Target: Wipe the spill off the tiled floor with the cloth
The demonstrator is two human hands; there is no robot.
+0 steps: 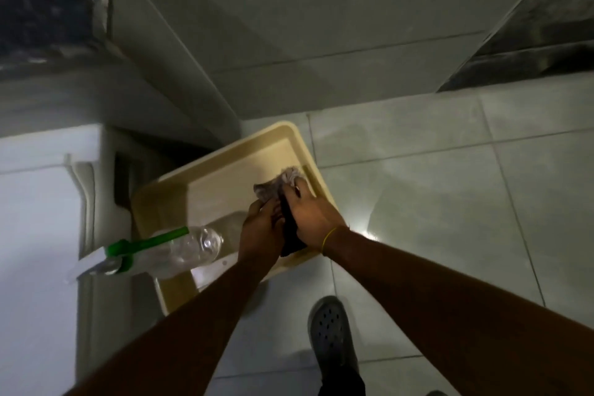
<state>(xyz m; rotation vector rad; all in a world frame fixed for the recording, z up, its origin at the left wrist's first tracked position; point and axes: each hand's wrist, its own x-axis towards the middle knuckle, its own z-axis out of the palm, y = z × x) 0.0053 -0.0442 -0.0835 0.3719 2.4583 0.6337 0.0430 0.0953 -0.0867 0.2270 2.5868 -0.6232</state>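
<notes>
Both hands hold a bunched cloth (283, 185) over a cream plastic basin (225, 157) that stands on the tiled floor (434, 202). The cloth is pale grey at its far end and dark where it hangs between the palms. My left hand (260, 231) grips its near-left part. My right hand (313, 215), with a yellow band on the wrist, grips it from the right, fingers wrapped over the top. The two hands are pressed close together. A wet glare shows on the tiles just right of the basin.
A clear spray bottle (180, 247) with a green trigger lies across the basin's left rim. A white appliance (35, 235) stands at the left. A grey perforated clog (331, 331) rests on the tiles below the basin. Dark-edged walls rise beyond.
</notes>
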